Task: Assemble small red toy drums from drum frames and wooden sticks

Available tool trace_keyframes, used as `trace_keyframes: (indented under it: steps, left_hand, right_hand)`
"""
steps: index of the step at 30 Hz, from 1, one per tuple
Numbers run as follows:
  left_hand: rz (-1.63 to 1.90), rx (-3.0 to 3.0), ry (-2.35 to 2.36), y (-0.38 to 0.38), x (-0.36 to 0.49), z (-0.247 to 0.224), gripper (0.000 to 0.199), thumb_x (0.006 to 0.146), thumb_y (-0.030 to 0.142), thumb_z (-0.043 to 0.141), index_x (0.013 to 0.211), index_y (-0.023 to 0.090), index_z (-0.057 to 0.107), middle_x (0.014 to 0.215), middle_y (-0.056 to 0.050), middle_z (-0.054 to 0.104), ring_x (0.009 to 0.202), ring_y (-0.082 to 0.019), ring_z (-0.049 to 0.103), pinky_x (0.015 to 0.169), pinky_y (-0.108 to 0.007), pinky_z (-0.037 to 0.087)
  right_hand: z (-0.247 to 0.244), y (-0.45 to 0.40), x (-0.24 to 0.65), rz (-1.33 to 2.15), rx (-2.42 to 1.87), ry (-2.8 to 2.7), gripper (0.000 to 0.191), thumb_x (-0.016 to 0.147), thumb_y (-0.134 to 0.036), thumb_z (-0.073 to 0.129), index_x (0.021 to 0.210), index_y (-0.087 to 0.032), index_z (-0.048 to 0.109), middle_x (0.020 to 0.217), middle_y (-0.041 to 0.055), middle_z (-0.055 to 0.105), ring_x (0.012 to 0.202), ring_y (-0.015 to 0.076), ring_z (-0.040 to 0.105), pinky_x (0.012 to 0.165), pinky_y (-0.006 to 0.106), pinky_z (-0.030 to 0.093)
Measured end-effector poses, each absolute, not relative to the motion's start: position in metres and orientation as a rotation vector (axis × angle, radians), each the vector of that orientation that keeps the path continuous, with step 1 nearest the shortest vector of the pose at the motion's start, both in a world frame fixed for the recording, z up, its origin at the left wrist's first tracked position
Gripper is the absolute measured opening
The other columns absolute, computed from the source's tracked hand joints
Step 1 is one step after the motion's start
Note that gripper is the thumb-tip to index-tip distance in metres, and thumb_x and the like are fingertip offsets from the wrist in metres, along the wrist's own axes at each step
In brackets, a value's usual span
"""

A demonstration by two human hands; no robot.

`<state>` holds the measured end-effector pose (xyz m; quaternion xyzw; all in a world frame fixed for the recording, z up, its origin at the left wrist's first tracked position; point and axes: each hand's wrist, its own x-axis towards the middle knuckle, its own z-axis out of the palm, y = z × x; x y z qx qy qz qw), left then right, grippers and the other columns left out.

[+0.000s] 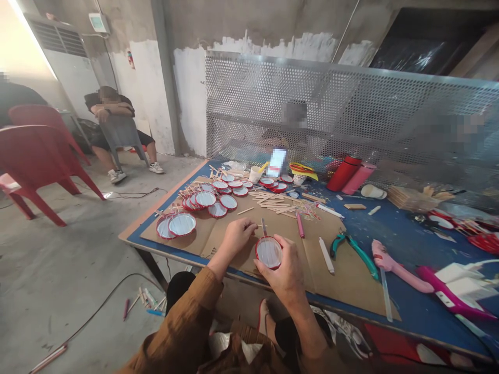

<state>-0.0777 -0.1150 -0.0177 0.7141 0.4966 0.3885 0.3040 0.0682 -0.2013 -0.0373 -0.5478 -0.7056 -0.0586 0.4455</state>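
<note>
My right hand (pixel 286 267) grips a round red-rimmed disc (pixel 268 252) by its edge, thumb at the lower left and fingers at the right. A short flat stick (pixel 264 227) stands up from the disc's top. Just left of it, my left hand (pixel 238 236) has its fingers pinched together near a thin stick end; what it holds is too small to make out. Both hands are over the brown cardboard (pixel 218 228). Similar discs with sticks (pixel 182 224) lie in a pile at the left, and loose wooden sticks (pixel 273 202) lie behind my hands.
Right of my hands lie a pink marker (pixel 300 225), a white tube (pixel 326 255), teal pliers (pixel 356 252) and a pink glue gun (pixel 397 270). Red and pink bottles (pixel 345 173), cups and a lit phone (pixel 276 161) stand farther back. A person (pixel 111 111) sits at the back left.
</note>
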Motion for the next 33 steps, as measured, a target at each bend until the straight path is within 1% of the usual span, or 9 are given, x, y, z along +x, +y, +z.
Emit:
trace_keyframes:
  steps: [11,19,27,33]
  left_hand:
    - [1.022,1.892,1.318,-0.1146,-0.0778,-0.0179,0.029,0.084,0.032,0.047,0.064,0.017,0.061,0.065,-0.001,0.064,0.063,-0.012,0.054,0.060,-0.022,0.035]
    - [1.036,1.872,1.310,-0.1140,-0.0776,-0.0186,0.026,0.084,0.029,0.049,0.066,0.016,0.062,0.067,-0.002,0.066,0.063,-0.012,0.056,0.059,-0.022,0.035]
    - [1.040,1.867,1.306,-0.1142,-0.0780,-0.0182,0.027,0.084,0.029,0.050,0.063,0.016,0.062,0.065,-0.001,0.065,0.061,-0.012,0.055,0.059,-0.022,0.035]
    - [1.034,1.862,1.302,-0.1148,-0.0781,-0.0165,0.026,0.083,0.029,0.050,0.065,0.016,0.063,0.066,-0.002,0.066,0.062,-0.012,0.055,0.059,-0.022,0.035]
  right_hand:
    - [-0.0394,-0.2004,0.0686,-0.157,-1.361,-1.759,0.066,0.072,-0.043,0.068,0.127,-0.018,0.041,0.114,0.0145,0.054,0.107,0.0304,0.052,0.089,0.050,0.046]
    - [-0.0380,-0.2014,0.0677,-0.137,-1.371,-1.762,0.065,0.072,-0.043,0.069,0.126,-0.018,0.041,0.114,0.0149,0.053,0.107,0.0311,0.052,0.089,0.050,0.045]
    - [-0.0372,-0.2016,0.0676,-0.154,-1.373,-1.775,0.065,0.072,-0.043,0.069,0.126,-0.019,0.041,0.113,0.0141,0.054,0.106,0.0307,0.052,0.089,0.050,0.046]
    - [-0.0368,-0.2018,0.0670,-0.142,-1.378,-1.781,0.064,0.073,-0.042,0.069,0.126,-0.018,0.041,0.113,0.0143,0.053,0.106,0.0307,0.052,0.089,0.050,0.046]
